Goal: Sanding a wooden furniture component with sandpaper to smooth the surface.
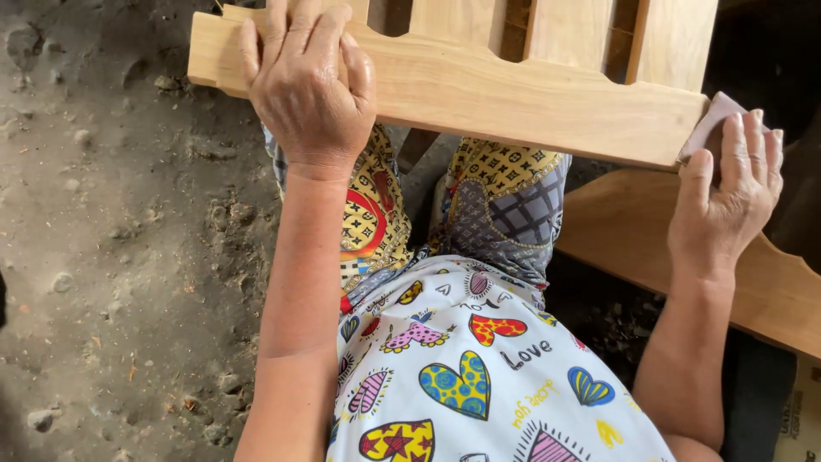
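A pale wooden frame piece (513,94) with a scalloped top rail and upright slats lies across my knees. My left hand (308,81) is clamped over the rail's left end, fingers wrapped over its top edge. My right hand (727,192) presses a folded piece of sandpaper (711,120) against the rail's right end, the fingers curled over the paper.
A second scalloped wooden board (633,248) lies below the rail on the right, running toward the lower right. Rough dirt ground with small stones (120,257) fills the left side. My patterned trousers (505,205) and printed shirt sit under the work.
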